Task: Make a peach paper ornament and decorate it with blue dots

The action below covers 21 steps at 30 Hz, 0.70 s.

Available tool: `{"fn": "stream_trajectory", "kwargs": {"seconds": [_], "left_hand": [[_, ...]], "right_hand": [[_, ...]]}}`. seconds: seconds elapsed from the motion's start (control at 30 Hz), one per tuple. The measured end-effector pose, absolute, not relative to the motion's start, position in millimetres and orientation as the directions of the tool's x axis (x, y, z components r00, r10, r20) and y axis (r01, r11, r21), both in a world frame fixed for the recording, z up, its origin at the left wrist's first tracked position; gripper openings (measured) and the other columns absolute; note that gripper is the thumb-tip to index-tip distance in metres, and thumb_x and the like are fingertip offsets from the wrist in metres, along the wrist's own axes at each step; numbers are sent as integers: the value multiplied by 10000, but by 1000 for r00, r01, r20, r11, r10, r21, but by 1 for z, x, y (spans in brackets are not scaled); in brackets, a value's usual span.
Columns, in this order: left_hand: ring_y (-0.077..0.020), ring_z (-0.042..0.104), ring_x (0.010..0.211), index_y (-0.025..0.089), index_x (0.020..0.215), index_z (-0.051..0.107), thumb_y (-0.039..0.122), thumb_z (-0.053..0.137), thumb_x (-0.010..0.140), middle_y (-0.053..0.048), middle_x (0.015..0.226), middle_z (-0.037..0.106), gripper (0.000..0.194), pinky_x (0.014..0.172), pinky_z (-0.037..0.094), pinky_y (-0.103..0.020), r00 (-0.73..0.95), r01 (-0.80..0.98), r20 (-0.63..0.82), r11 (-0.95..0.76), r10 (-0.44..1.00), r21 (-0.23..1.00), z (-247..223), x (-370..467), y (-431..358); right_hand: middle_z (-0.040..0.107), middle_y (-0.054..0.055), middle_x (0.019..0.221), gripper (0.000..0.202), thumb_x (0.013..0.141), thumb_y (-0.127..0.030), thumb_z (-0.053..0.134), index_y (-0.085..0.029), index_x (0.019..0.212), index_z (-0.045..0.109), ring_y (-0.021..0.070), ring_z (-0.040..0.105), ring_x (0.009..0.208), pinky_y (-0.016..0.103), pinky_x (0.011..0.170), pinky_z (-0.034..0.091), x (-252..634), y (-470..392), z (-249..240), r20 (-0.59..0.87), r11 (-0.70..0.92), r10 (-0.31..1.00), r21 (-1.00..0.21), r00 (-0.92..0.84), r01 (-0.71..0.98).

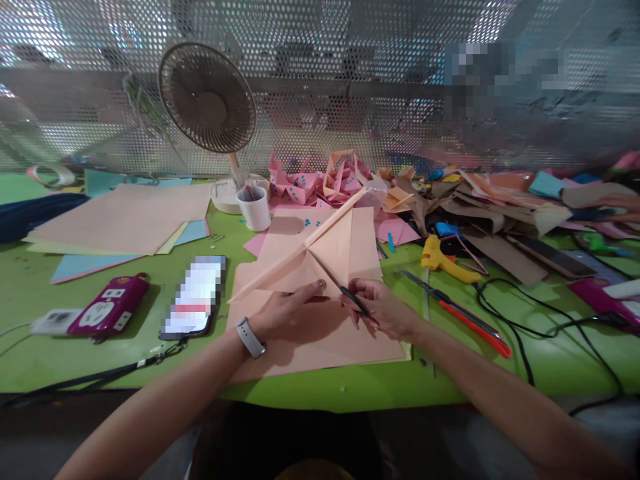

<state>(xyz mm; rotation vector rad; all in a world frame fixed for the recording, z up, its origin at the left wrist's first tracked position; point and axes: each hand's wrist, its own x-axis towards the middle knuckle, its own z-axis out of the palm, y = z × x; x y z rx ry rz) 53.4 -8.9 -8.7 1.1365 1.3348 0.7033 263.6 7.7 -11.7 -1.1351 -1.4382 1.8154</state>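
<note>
Well off to the left of the left hand [287, 311], a dark blue cloth [23, 215] runs out of sight, and the nearer phone [195, 297] has its screen blurred into squares. That hand lies thumb uppermost, its other fingers largely hidden — whether it pinches the paper or only presses, I can't tell. The right hand [377, 308] is closed around scissors [330, 272], its fingers covering much of the handles. Off to its right, brown scraps [480, 210] overlap too thickly to sort out, and a magenta power strip [607, 303] is cut off.

The folded peach paper [295, 267] lies just ahead of both hands, its rolled edge slanting up from beyond the left wrist to beyond the right hand. The blades point forward-left between them, tips near that edge.

A band of green tabletop [320, 395] shows between phone and left forearm, and its near edge passes under both forearms. Rightward it's tighter — a thin ruler [427, 307] just beside the right hand, then a red utility knife [475, 328] and cable loops [525, 333].
</note>
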Motion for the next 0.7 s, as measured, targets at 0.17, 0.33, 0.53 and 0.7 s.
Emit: {"fn": "stream_trajectory", "kwargs": {"seconds": [0.17, 0.33, 0.53, 0.7], "left_hand": [[-305, 591, 1186, 215, 986, 786, 657, 588, 792, -56, 1107, 739, 522, 1073, 370, -377, 188, 257, -389, 337, 902, 906, -4, 52, -10], [-292, 595, 1181, 238, 1000, 783, 639, 540, 834, -33, 1096, 744, 498, 1058, 371, -358, 205, 305, -364, 294, 909, 906, -1, 52, -11], [-309, 616, 1128, 223, 939, 795, 639, 562, 809, -54, 1080, 747, 495, 981, 433, -363, 156, 317, -397, 335, 904, 887, -2, 53, -10], [-304, 613, 1145, 235, 956, 792, 628, 575, 809, -46, 1078, 748, 473, 1022, 405, -372, 160, 307, -389, 329, 907, 893, -4, 53, -9]], "right_hand": [[610, -44, 492, 412, 670, -465, 797, -180, 736, 505, 26, 319, 272, 168, 261, 220, 263, 8, -11, -273, -273, 823, -959, -498, 74], [608, -46, 494, 420, 666, -474, 794, -183, 739, 500, 23, 310, 273, 162, 259, 200, 263, 7, -9, -279, -274, 826, -958, -490, 83], [606, -45, 502, 409, 687, -484, 777, -182, 747, 508, 27, 320, 274, 170, 260, 221, 263, 7, -9, -276, -259, 824, -960, -494, 104], [601, -47, 496, 409, 690, -491, 773, -177, 759, 520, 25, 313, 273, 170, 261, 223, 263, 7, -8, -283, -263, 822, -958, -495, 111]]}}
